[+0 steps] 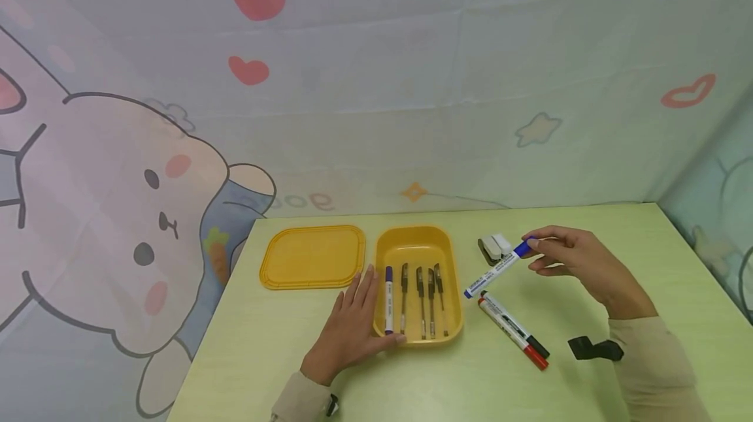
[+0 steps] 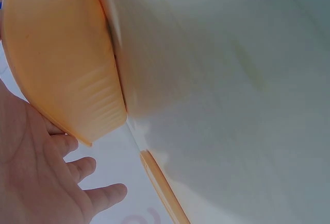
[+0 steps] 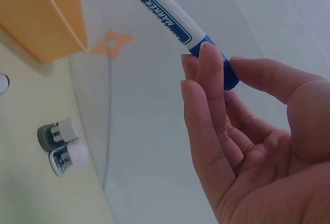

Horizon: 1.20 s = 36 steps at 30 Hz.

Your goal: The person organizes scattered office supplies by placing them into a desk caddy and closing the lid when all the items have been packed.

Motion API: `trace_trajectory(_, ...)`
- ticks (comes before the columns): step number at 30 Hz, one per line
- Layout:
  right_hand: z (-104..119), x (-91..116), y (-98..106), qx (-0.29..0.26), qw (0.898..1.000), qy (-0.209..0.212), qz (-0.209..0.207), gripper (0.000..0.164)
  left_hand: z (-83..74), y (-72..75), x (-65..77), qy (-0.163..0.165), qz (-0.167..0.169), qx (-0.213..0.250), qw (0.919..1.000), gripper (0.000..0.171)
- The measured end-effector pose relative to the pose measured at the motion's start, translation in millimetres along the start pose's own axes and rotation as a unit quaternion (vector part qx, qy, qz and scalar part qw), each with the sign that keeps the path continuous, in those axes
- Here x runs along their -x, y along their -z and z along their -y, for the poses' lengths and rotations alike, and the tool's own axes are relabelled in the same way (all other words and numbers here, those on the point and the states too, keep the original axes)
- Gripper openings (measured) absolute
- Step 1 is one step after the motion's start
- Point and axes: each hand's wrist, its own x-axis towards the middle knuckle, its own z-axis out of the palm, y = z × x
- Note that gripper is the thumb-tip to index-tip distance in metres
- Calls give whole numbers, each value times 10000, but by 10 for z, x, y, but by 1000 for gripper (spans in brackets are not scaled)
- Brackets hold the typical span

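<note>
My right hand [image 1: 570, 262] pinches a blue-capped whiteboard marker [image 1: 497, 270] by its cap, between thumb and fingers. The white barrel slants down to the left, its lower end near the right rim of a yellow plastic box [image 1: 456, 317]. In the right wrist view, the label on the marker [image 3: 162, 15] reads "MARKER". My left hand [image 1: 353, 324] rests against the left side of the box, fingers extended and thumb along the front rim. Inside the box lie a purple-capped marker [image 1: 389, 301] and several black-capped pens [image 1: 420, 304], roughly side by side.
A black marker [image 1: 518, 324] and a red marker [image 1: 512, 332] lie together right of the box. Behind them sit two small white blocks with dark parts [image 1: 495, 247]. The flat yellow lid [image 1: 314, 257] lies left of the box. A printed curtain [image 1: 376, 115] hangs behind the table.
</note>
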Motion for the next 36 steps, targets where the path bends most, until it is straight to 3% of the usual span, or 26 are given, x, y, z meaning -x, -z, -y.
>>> trace_trajectory(17,165,-230,-248,-86,9992,-1,378,47,-6,11,5,10,16,-40,10000,116)
trace_trajectory(36,207,-532,-580,-259,9952,61,945,41,-10,16,5,70,94,24,9999,119)
